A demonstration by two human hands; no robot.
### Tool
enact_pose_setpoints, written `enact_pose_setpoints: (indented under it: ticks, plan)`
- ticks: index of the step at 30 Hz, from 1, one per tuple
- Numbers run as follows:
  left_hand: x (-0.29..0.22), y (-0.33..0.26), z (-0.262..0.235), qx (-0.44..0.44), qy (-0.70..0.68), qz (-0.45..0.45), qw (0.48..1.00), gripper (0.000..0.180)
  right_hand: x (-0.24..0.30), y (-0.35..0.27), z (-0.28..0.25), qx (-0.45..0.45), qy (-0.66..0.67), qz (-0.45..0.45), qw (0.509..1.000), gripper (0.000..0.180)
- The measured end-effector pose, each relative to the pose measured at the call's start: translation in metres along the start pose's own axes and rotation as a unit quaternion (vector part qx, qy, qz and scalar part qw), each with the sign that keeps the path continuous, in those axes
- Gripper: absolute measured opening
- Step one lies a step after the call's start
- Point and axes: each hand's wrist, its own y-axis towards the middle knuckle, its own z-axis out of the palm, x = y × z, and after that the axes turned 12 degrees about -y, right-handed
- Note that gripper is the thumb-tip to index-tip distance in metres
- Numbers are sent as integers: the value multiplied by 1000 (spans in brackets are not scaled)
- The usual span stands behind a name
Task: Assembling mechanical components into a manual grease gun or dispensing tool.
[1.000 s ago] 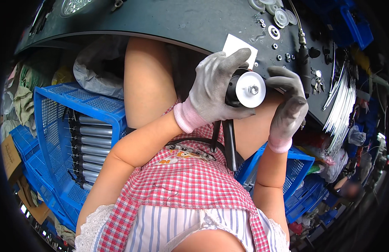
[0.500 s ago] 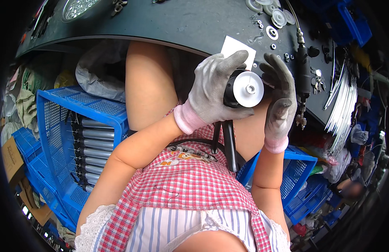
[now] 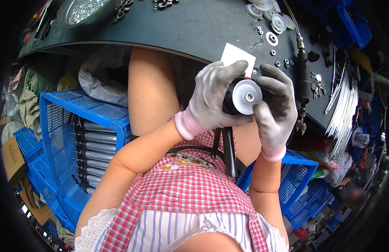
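Note:
My left hand (image 3: 211, 90), in a grey-and-white glove, is wrapped round a black cylindrical part (image 3: 230, 99) held above my lap. Its round end faces up toward me. On that end sits a white plastic disc (image 3: 241, 105) with a small metal nut or stud (image 3: 249, 97) at its centre. My right hand (image 3: 278, 101), gloved alike, has its thumb and curled fingers at the disc's right edge. Behind both hands a white square card (image 3: 238, 58) lies at the table's edge. Below the left hand, black bars (image 3: 229, 153) show between my thighs; where they attach is hidden.
On the dark table (image 3: 181, 33) lie white discs (image 3: 279, 23), small nuts (image 3: 273, 52), a bowl of metal pieces (image 3: 83, 11), a black tool with a hose (image 3: 303, 75), keys (image 3: 318, 86) and thin white rods (image 3: 343, 107). A blue crate (image 3: 85, 107) at left holds grey tubes.
My right hand has moved in from the right, its thumb and fingers closing on the white disc's edge. The disc's face has tilted slightly. My left hand keeps its hold.

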Motion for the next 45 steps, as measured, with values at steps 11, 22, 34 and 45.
enact_pose_setpoints:
  ticks: [11,22,34,45]
  plan:
    - [-3,8,0,-16,-19,24,999,91,26,10,-13,28,-345,-156,925,17]
    - [-7,4,-6,37,-54,-63,996,98,-4,-16,-1,-33,-104,-25,994,45]
    - [-4,-1,-6,42,-26,-58,997,110,-14,-14,-8,-40,-85,2,996,90]
    - [-2,1,-6,40,-33,-33,998,105,-17,-12,-6,-48,-72,-9,996,102]
